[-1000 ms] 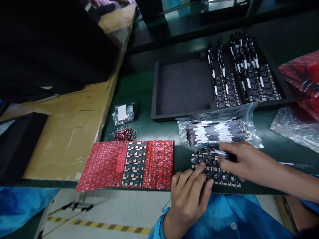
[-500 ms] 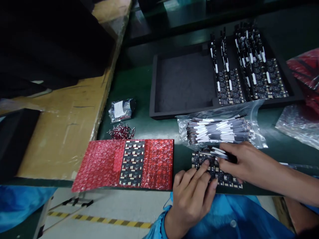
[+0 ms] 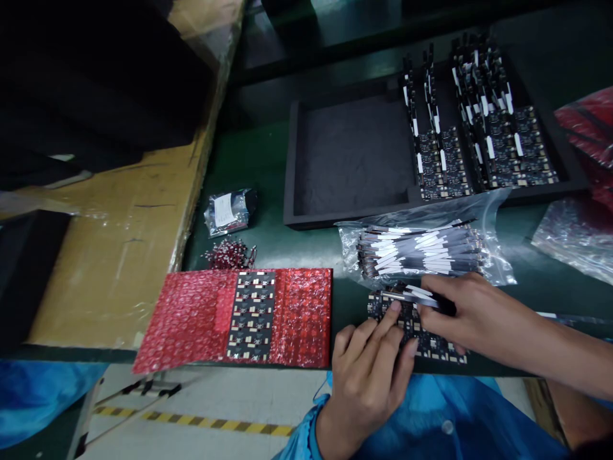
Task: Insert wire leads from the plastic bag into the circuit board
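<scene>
A black circuit board panel [image 3: 433, 345] lies at the table's front edge, partly covered by both hands. My left hand [image 3: 368, 367] rests on its left part with the fingers stretched out, the index fingertip touching the board near its upper edge. Closed around a small bundle of flat cables [image 3: 417, 294], black with white strips, is my right hand [image 3: 460, 306]. The cable ends reach over the board's top edge, close to my left index fingertip. Just behind the hands, a clear plastic bag [image 3: 498, 271] contains many more such cables.
A black foam tray [image 3: 290, 172] behind holds boards with cables attached [image 3: 443, 166] on its right side. To the left, red bubble wrap [image 3: 186, 319] carries another board panel [image 3: 251, 316]. Beyond it are a heap of small red-and-black wires [image 3: 230, 254] and a silvery bag [image 3: 230, 211].
My left index fingertip has shifted slightly up toward the cable ends. My right hand keeps its grip on the cables. The camera view has moved a little.
</scene>
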`<move>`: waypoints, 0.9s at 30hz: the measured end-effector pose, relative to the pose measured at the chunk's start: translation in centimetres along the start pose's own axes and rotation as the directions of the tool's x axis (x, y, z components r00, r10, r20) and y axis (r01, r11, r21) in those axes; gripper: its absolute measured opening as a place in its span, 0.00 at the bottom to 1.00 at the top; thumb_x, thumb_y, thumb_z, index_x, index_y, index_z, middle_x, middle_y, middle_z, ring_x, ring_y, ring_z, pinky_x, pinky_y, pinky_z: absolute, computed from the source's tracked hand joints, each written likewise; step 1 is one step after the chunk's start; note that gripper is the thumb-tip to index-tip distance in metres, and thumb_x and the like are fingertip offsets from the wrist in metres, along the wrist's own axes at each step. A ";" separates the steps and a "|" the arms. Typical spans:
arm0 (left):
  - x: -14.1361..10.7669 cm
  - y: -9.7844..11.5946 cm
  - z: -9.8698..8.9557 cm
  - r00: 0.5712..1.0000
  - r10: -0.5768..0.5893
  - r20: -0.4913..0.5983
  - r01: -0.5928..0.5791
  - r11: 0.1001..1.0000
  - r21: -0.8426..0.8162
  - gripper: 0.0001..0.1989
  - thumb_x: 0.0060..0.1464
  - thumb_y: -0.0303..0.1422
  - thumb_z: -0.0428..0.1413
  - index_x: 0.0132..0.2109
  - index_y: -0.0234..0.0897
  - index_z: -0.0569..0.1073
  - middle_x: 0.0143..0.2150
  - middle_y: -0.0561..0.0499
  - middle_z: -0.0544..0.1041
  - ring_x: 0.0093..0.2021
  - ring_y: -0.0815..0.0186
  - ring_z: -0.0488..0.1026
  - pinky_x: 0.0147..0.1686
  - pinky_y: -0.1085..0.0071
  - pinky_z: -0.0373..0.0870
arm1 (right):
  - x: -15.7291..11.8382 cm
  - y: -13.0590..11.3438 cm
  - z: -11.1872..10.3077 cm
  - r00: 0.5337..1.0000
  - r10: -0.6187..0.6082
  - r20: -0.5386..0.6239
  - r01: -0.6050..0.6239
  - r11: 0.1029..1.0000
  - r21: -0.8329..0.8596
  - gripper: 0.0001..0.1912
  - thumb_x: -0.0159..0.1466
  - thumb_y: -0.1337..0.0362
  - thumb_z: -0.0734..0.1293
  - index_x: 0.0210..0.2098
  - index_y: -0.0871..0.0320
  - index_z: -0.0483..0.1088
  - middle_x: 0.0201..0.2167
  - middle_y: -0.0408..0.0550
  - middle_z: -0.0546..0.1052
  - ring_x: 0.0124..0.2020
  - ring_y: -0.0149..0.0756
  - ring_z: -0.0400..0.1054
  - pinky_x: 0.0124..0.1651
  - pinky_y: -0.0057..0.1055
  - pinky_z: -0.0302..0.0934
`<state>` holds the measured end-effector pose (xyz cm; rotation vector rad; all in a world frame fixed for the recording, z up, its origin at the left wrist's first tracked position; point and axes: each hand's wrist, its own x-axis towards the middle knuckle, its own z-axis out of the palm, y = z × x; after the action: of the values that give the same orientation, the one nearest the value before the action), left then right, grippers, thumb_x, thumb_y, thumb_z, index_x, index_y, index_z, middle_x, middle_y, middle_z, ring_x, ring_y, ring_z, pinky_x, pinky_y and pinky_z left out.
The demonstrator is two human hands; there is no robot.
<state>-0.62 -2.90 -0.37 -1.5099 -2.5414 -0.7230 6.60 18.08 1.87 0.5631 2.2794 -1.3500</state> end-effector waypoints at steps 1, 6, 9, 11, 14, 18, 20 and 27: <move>0.0 0.0 0.0 1.000 -0.001 0.004 0.001 1.000 0.003 0.09 0.59 0.39 0.58 0.48 0.49 0.74 0.51 0.59 0.80 0.44 0.63 0.79 0.40 0.63 0.74 | 0.0 0.0 0.0 1.000 0.000 0.002 0.000 1.000 0.002 0.11 0.70 0.54 0.63 0.32 0.48 0.65 0.14 0.33 0.73 0.16 0.40 0.76 0.23 0.31 0.57; 0.2 0.1 -0.1 1.000 0.011 0.012 -0.012 1.000 0.024 0.09 0.63 0.40 0.55 0.47 0.45 0.74 0.53 0.56 0.79 0.45 0.66 0.77 0.42 0.64 0.72 | -0.1 -0.1 -0.2 1.000 0.001 0.004 -0.001 1.000 0.011 0.12 0.70 0.53 0.65 0.32 0.48 0.66 0.15 0.34 0.74 0.17 0.41 0.76 0.24 0.31 0.59; 0.3 0.0 -0.1 1.000 0.024 0.009 -0.024 0.999 0.026 0.09 0.63 0.39 0.56 0.47 0.42 0.75 0.54 0.55 0.79 0.45 0.68 0.76 0.43 0.66 0.70 | -0.1 -0.1 -0.4 1.000 -0.002 0.012 0.002 1.000 0.018 0.13 0.71 0.53 0.66 0.31 0.48 0.65 0.15 0.34 0.74 0.18 0.42 0.76 0.24 0.31 0.57; 0.3 0.1 -0.1 1.000 0.022 0.010 -0.022 0.999 0.032 0.10 0.63 0.40 0.56 0.47 0.42 0.75 0.54 0.55 0.79 0.46 0.68 0.76 0.44 0.66 0.70 | -0.1 -0.1 -0.4 1.000 0.000 0.019 0.000 1.000 0.022 0.12 0.71 0.53 0.65 0.32 0.48 0.65 0.14 0.35 0.74 0.17 0.42 0.75 0.23 0.32 0.55; 0.4 0.1 -0.2 1.000 0.024 0.017 -0.025 0.998 0.063 0.10 0.64 0.40 0.54 0.48 0.43 0.75 0.54 0.55 0.79 0.46 0.68 0.76 0.44 0.66 0.69 | -0.1 0.0 -0.3 1.000 -0.005 0.022 0.005 1.000 0.022 0.12 0.71 0.53 0.65 0.32 0.48 0.65 0.14 0.35 0.74 0.17 0.42 0.74 0.23 0.32 0.53; 0.6 0.3 -0.3 0.999 0.045 0.023 -0.048 0.992 0.115 0.09 0.64 0.41 0.55 0.46 0.43 0.76 0.54 0.58 0.79 0.46 0.69 0.76 0.44 0.66 0.69 | -0.1 0.0 -0.2 1.000 -0.014 0.015 0.013 1.000 0.014 0.13 0.71 0.53 0.65 0.31 0.48 0.64 0.15 0.35 0.74 0.18 0.41 0.73 0.24 0.32 0.52; 0.7 0.4 -0.4 0.998 0.055 0.028 -0.058 0.989 0.136 0.09 0.64 0.41 0.55 0.45 0.44 0.76 0.54 0.58 0.78 0.46 0.69 0.76 0.43 0.66 0.69 | -0.1 0.0 -0.2 1.000 -0.015 0.016 0.015 1.000 0.010 0.13 0.71 0.53 0.65 0.31 0.48 0.64 0.15 0.35 0.73 0.18 0.40 0.73 0.24 0.32 0.51; 1.2 0.6 -0.7 0.997 0.070 0.033 -0.074 0.989 0.126 0.18 0.61 0.40 0.59 0.57 0.46 0.70 0.52 0.58 0.79 0.44 0.65 0.79 0.38 0.65 0.72 | -0.1 -0.1 -0.4 1.000 -0.016 0.021 0.016 1.000 0.004 0.12 0.72 0.54 0.65 0.31 0.48 0.65 0.14 0.35 0.74 0.19 0.42 0.75 0.24 0.32 0.53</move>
<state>-0.84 -2.01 0.84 -1.5709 -2.4857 -0.5233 6.56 18.34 2.18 0.5310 2.2696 -1.3619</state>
